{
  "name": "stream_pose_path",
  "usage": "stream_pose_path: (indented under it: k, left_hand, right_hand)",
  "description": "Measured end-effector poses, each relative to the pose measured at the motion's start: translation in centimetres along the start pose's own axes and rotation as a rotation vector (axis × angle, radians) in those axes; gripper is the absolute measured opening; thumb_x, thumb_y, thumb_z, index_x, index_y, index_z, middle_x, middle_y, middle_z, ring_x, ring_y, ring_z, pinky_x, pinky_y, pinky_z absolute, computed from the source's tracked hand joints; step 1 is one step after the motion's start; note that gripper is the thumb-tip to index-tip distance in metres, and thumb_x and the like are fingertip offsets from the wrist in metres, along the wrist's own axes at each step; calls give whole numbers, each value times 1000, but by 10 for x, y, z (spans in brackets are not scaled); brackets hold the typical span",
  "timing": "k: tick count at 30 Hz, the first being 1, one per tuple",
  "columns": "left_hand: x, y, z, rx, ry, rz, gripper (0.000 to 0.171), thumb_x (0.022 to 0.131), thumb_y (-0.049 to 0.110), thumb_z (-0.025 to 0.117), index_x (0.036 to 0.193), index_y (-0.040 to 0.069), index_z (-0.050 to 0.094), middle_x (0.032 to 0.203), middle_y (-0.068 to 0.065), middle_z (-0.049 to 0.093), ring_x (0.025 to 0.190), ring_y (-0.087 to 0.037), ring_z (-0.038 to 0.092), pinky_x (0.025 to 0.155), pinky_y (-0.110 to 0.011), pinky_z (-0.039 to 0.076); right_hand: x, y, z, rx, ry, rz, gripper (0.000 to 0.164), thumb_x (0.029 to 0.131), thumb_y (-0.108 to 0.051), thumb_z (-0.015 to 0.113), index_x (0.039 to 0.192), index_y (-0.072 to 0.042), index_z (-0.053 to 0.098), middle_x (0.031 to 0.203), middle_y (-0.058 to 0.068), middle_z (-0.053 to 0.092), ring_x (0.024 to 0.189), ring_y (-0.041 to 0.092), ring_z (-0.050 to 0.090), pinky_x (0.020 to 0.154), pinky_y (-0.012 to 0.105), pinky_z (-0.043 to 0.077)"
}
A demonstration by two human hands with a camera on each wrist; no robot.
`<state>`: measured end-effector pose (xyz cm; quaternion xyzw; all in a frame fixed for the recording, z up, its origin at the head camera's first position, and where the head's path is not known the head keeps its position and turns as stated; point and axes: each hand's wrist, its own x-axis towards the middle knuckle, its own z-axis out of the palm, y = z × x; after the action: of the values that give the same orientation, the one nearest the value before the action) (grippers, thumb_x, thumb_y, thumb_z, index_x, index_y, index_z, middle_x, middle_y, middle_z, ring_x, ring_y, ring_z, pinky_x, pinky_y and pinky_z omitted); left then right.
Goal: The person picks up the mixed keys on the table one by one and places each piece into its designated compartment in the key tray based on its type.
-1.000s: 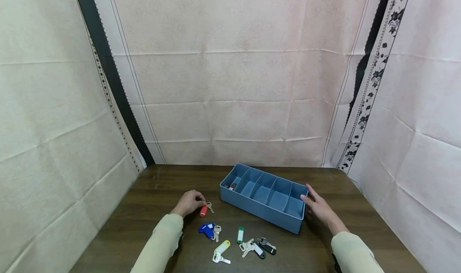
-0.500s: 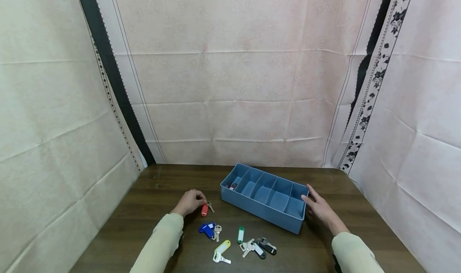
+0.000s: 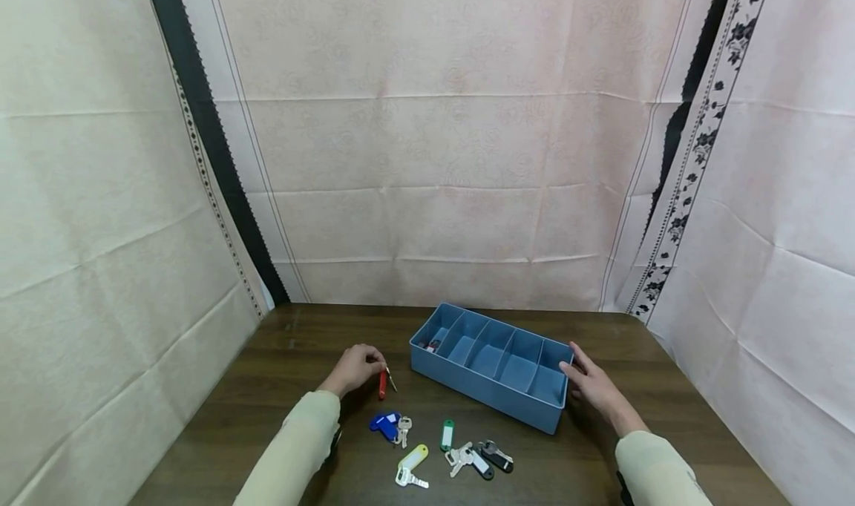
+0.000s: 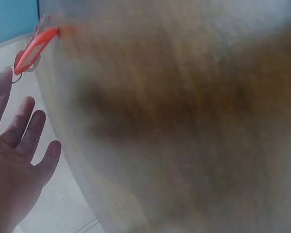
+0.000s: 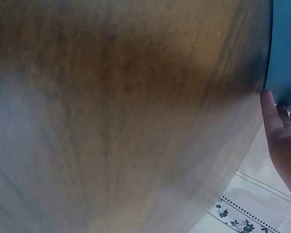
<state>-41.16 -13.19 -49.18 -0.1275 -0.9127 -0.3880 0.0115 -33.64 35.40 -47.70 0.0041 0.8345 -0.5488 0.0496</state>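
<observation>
In the head view, my left hand [image 3: 357, 367] pinches a red key tag [image 3: 383, 385] by its ring, left of the blue divided box [image 3: 484, 387]. A metal key [image 3: 390, 378] hangs beside the tag. In the left wrist view, thumb and fingertip meet at the ring of the red tag [image 4: 36, 51], while the other fingers are spread loosely. My right hand [image 3: 594, 391] rests against the right end of the box, its fingers fairly straight. In the right wrist view, fingertips touch the outer wall of the box [image 5: 286, 48].
Nearer on the brown table [image 3: 374, 320] lie keys with blue tags [image 3: 384, 426], a yellow tag [image 3: 414, 458], a green tag [image 3: 447, 435] and black tags [image 3: 496, 458]. Small reddish items [image 3: 432, 346] sit in the box's leftmost compartment. Pale curtains [image 3: 427, 157] hang around the table.
My left hand has risen slightly, lifting the red tag and key, which now hang edge-on instead of lying flat. The right hand and box have stayed put.
</observation>
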Motion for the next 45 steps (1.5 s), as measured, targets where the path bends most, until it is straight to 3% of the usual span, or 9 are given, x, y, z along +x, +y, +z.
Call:
stream_pose_path:
  k: [6,29,38,45]
  left_hand:
    - [-1,6,-5,-13,14,28,8,91,9,70,84,12,71,99,-4,61,91,-21,53,80,-42,45]
    - [15,39,-28,-62,46,-9,5,94,15,69,93,13,73,108,-5,60,95,-22,54,82,-40,47]
    - [23,55,-36,-72,61,20,7,95,17,69,95,12,73,108,-5,61,95,-22,54,80,-39,48]
    - [29,69,-37,-73,84,53,9,95,20,68,94,13,74,106,-2,64,100,-21,56,86,-43,46]
  right_hand:
    - [0,0,0,3,0,-1,72,107,-34,43,160,-16,-2,160,29,-4,143,51,13,104,61,35]
    - [-1,0,1,34,-4,-11,71,107,-31,43,159,-16,-3,160,30,-5,143,51,15,105,56,36]
    - [-1,0,1,35,-4,-14,73,107,-32,44,159,-15,-4,160,30,-6,143,52,15,104,56,38]
    - [-2,0,2,44,1,-12,71,108,-30,43,160,-17,-3,161,29,-6,143,51,15,104,56,37]
